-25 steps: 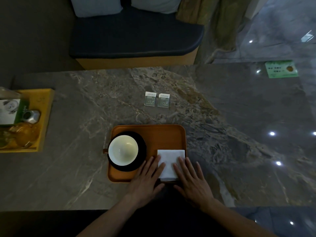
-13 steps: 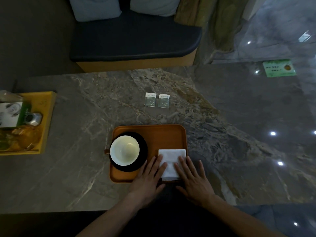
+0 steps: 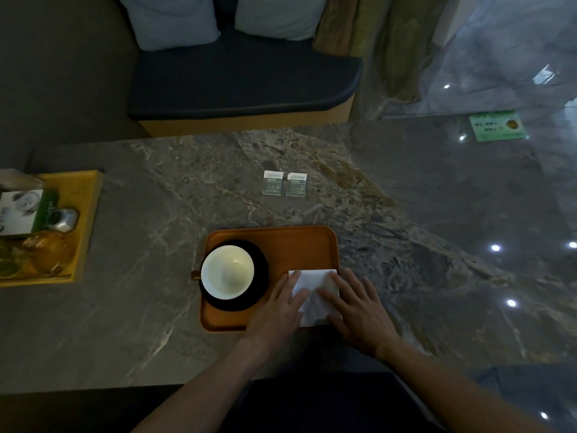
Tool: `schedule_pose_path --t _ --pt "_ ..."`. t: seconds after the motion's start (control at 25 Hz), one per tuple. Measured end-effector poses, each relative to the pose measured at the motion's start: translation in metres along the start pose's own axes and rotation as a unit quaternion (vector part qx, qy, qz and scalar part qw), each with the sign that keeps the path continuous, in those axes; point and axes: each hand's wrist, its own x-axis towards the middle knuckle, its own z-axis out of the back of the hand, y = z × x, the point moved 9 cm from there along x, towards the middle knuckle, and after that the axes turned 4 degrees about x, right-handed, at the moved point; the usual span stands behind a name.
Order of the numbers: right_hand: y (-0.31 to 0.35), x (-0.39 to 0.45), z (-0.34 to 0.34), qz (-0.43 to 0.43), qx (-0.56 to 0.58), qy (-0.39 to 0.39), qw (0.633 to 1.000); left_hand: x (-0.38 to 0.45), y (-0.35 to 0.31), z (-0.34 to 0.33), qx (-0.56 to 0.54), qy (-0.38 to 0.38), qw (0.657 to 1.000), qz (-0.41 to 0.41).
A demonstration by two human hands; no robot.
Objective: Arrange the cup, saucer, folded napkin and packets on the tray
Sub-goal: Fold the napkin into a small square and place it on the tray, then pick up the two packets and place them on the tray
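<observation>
Both hands lie flat on the white folded paper napkin (image 3: pixel 315 295), which sits in the near right corner of the rounded orange-brown wooden tray (image 3: pixel 296 242) on the grey veined marble bench (image 3: pixel 150 307). The left hand (image 3: pixel 278 310) has its fingers (image 3: pixel 288 284) spread and laid on the napkin's left edge; the right hand (image 3: pixel 359 310) has its fingers (image 3: pixel 338 284) spread over the right edge. Neither hand grips anything; the palms press down, fingers wide and straight.

Just left of the left fingers, the white round ceramic cup (image 3: pixel 227 271) stands upright on the black round saucer (image 3: pixel 246 275), filling the tray's left half. So cup, saucer and napkin look placed, and the step in hand appears to be smoothing or squaring the napkin against the tray's rim.

The two small white-and-green paper packets (image 3: pixel 284 183) lie side by side on the bench, well beyond the fingertips and past the tray's far rim, not on the tray. They are what remains.

The next move probably calls for lifting the hands off the napkin without dragging it, reaching over the tray's bare far part, and pinching the thin flat packets off the smooth stone, which may need a fingernail or a slide. The open space beyond the napkin, ahead of the right fingers, looks free to receive them.
</observation>
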Motion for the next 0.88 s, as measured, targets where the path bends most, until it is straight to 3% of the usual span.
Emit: schedule_pose_path --t 0.36,0.88 --pt "-0.002 -0.004 -0.016 -0.042 -0.047 0.031 0.998 0.003 0.012 -0.012 0.003 0.054 0.999 0.001" --pt "-0.001 0.003 -0.009 -0.026 -0.041 0.058 0.997 0.007 0.004 -0.002 0.040 0.083 0.996 -0.007"
